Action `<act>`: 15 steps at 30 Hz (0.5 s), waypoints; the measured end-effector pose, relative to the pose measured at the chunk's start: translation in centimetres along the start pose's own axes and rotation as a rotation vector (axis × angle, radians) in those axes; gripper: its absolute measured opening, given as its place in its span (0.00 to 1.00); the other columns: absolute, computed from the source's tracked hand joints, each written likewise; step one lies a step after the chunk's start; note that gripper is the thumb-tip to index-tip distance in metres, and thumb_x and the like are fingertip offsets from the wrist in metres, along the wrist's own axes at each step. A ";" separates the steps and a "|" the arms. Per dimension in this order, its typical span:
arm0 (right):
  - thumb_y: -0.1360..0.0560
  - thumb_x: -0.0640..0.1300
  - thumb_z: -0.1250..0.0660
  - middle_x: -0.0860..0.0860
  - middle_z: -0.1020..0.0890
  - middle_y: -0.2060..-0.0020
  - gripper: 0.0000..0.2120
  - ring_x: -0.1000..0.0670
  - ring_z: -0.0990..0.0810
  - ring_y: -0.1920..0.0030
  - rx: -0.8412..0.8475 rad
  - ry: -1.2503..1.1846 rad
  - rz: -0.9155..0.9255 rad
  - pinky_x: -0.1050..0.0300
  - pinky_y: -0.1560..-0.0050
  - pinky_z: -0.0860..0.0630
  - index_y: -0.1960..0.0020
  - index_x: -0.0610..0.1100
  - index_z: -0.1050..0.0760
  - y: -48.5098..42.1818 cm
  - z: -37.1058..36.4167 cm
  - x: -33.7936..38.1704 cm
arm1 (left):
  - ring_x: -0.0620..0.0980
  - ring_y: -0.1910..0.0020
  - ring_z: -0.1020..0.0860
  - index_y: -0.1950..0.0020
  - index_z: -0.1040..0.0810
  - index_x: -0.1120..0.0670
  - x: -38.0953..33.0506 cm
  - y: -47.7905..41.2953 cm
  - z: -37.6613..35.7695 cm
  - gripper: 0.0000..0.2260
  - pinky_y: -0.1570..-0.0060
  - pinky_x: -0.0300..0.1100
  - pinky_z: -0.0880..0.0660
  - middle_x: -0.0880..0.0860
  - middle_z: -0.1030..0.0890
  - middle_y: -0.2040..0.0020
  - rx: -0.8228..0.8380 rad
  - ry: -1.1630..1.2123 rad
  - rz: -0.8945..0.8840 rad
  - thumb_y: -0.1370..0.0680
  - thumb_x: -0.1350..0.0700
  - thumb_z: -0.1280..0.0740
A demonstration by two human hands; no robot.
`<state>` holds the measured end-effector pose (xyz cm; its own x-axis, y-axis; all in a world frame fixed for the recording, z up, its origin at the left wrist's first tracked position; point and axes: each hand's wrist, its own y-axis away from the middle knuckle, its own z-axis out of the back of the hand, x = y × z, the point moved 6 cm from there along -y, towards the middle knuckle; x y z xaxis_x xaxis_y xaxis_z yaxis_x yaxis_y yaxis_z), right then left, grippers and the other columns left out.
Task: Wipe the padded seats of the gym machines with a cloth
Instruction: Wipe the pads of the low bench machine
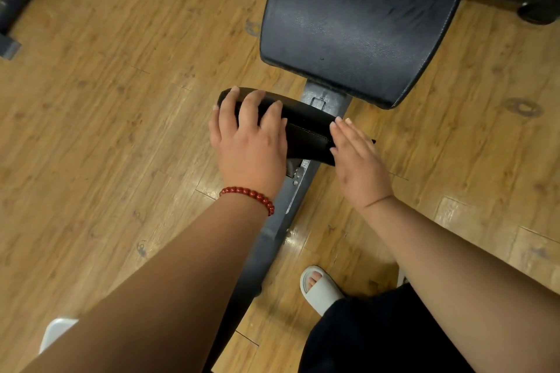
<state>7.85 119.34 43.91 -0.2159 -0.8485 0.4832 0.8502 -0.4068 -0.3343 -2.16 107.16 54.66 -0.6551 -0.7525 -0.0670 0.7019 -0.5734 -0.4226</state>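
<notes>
A person's left hand [248, 142], a red bead bracelet [248, 194] at the wrist, is curling its fingers over the left end of a small black seat pad [306, 127]. The right hand [360, 160] is pressing flat, fingers straight, against the pad's right end. The pad is sitting tilted on the grey frame [272, 230], just near of the larger pad [363, 18], which is lying farther off to the right above the wood floor [121, 130]. No cloth is showing in either hand. If the seat is free to swing on its mount, a hard push could be tipping it suddenly and pinching fingers against the frame.
</notes>
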 end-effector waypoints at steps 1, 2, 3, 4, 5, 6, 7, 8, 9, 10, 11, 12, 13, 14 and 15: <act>0.19 0.43 0.45 0.41 0.26 0.33 0.20 0.44 0.31 0.30 -0.012 -0.066 -0.099 0.49 0.31 0.35 0.31 0.36 0.29 0.0 0.1 -0.3 | 0.60 0.34 0.28 0.43 0.18 0.55 -0.2 0.2 0.0 0.10 0.30 0.58 0.39 0.54 0.21 0.40 0.012 -0.022 -0.072 0.21 0.55 0.36; 0.19 0.43 0.45 0.42 0.26 0.33 0.20 0.47 0.33 0.29 -0.041 -0.141 -0.215 0.52 0.30 0.36 0.31 0.36 0.29 0.1 0.2 -0.4 | 0.60 0.33 0.28 0.42 0.19 0.56 -0.5 0.6 -0.1 0.11 0.29 0.55 0.43 0.54 0.20 0.40 0.026 -0.045 -0.166 0.22 0.57 0.35; 0.18 0.42 0.44 0.42 0.26 0.33 0.19 0.51 0.35 0.30 -0.083 -0.208 -0.318 0.55 0.30 0.37 0.31 0.36 0.30 0.2 0.2 -0.5 | 0.59 0.33 0.28 0.42 0.19 0.57 -0.7 0.9 0.0 0.11 0.28 0.53 0.45 0.54 0.20 0.40 0.040 -0.066 -0.250 0.23 0.58 0.34; 0.18 0.41 0.43 0.42 0.26 0.33 0.18 0.52 0.36 0.30 -0.120 -0.258 -0.393 0.57 0.30 0.37 0.31 0.36 0.30 0.4 0.1 -0.5 | 0.59 0.33 0.28 0.41 0.19 0.57 -0.8 1.2 0.2 0.12 0.28 0.52 0.47 0.54 0.20 0.39 0.052 -0.079 -0.304 0.23 0.58 0.34; 0.18 0.40 0.43 0.42 0.26 0.33 0.17 0.53 0.37 0.30 -0.143 -0.291 -0.440 0.58 0.30 0.38 0.31 0.36 0.29 0.4 0.1 -0.5 | 0.59 0.33 0.28 0.41 0.19 0.59 -1.1 1.2 0.3 0.13 0.27 0.51 0.47 0.55 0.20 0.39 0.067 -0.089 -0.335 0.23 0.58 0.35; 0.18 0.39 0.43 0.42 0.26 0.33 0.17 0.54 0.37 0.30 -0.150 -0.314 -0.462 0.58 0.30 0.38 0.31 0.36 0.29 0.4 0.1 -0.6 | 0.59 0.34 0.27 0.40 0.19 0.59 -1.6 1.0 0.3 0.14 0.28 0.51 0.46 0.56 0.20 0.39 0.092 -0.097 -0.359 0.23 0.58 0.37; 0.18 0.39 0.43 0.43 0.26 0.33 0.17 0.54 0.38 0.30 -0.144 -0.328 -0.464 0.59 0.30 0.39 0.31 0.36 0.30 0.4 0.1 -0.6 | 0.58 0.34 0.26 0.40 0.20 0.60 -2.3 0.9 0.2 0.15 0.28 0.51 0.45 0.56 0.20 0.39 0.127 -0.103 -0.378 0.22 0.57 0.39; 0.18 0.39 0.43 0.43 0.26 0.33 0.17 0.54 0.38 0.30 -0.130 -0.334 -0.452 0.60 0.30 0.39 0.31 0.36 0.30 0.3 0.2 -0.6 | 0.57 0.34 0.26 0.40 0.19 0.60 -3.2 0.8 -0.1 0.16 0.28 0.51 0.43 0.56 0.19 0.40 0.168 -0.103 -0.385 0.22 0.56 0.41; 0.18 0.39 0.43 0.43 0.26 0.32 0.17 0.55 0.38 0.30 -0.115 -0.333 -0.435 0.60 0.30 0.40 0.31 0.36 0.30 0.3 0.3 -0.7 | 0.56 0.35 0.25 0.40 0.19 0.59 -4.0 0.7 -0.4 0.17 0.29 0.51 0.41 0.56 0.19 0.40 0.212 -0.103 -0.375 0.21 0.54 0.43; 0.18 0.39 0.43 0.43 0.27 0.32 0.17 0.55 0.38 0.30 -0.101 -0.332 -0.421 0.61 0.30 0.40 0.30 0.36 0.30 0.3 0.5 -0.7 | 0.56 0.34 0.25 0.39 0.20 0.59 -4.5 0.6 -0.8 0.19 0.29 0.51 0.41 0.55 0.19 0.39 0.256 -0.115 -0.355 0.21 0.53 0.45; 0.18 0.39 0.42 0.43 0.27 0.32 0.17 0.55 0.39 0.30 -0.087 -0.337 -0.412 0.62 0.30 0.40 0.30 0.37 0.30 0.3 0.6 -0.7 | 0.55 0.34 0.26 0.37 0.21 0.58 -4.9 0.5 -1.2 0.21 0.29 0.51 0.42 0.54 0.20 0.38 0.291 -0.149 -0.334 0.21 0.52 0.47; 0.18 0.39 0.42 0.43 0.27 0.32 0.17 0.55 0.39 0.30 -0.076 -0.345 -0.410 0.65 0.31 0.41 0.30 0.37 0.30 0.3 0.6 -0.8 | 0.54 0.32 0.27 0.35 0.22 0.56 -5.2 0.5 -1.6 0.22 0.28 0.52 0.45 0.53 0.21 0.37 0.327 -0.198 -0.317 0.21 0.51 0.49; 0.18 0.39 0.42 0.44 0.27 0.32 0.18 0.56 0.39 0.30 -0.068 -0.352 -0.410 0.69 0.31 0.42 0.30 0.37 0.30 0.4 0.6 -1.0 | 0.54 0.31 0.30 0.33 0.24 0.55 -5.4 0.5 -2.0 0.24 0.28 0.52 0.49 0.53 0.22 0.35 0.378 -0.251 -0.306 0.20 0.50 0.51; 0.18 0.39 0.42 0.43 0.27 0.32 0.18 0.56 0.39 0.30 -0.065 -0.356 -0.409 0.73 0.32 0.44 0.30 0.37 0.30 0.4 0.6 -1.2 | 0.54 0.28 0.33 0.29 0.28 0.55 -5.6 0.6 -2.7 0.24 0.27 0.53 0.53 0.53 0.25 0.32 0.440 -0.296 -0.311 0.20 0.50 0.53; 0.18 0.40 0.43 0.43 0.27 0.32 0.18 0.55 0.39 0.30 -0.066 -0.361 -0.407 0.76 0.33 0.45 0.30 0.36 0.30 0.4 0.5 -1.5 | 0.54 0.26 0.37 0.26 0.33 0.55 -5.8 0.7 -3.4 0.24 0.27 0.52 0.56 0.53 0.29 0.28 0.501 -0.325 -0.331 0.19 0.49 0.54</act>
<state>8.77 120.63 43.46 -0.3328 -0.4526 0.8272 0.6976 -0.7085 -0.1070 1.22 112.23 51.62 -0.7953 -0.5257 0.3021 0.5749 -0.8120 0.1005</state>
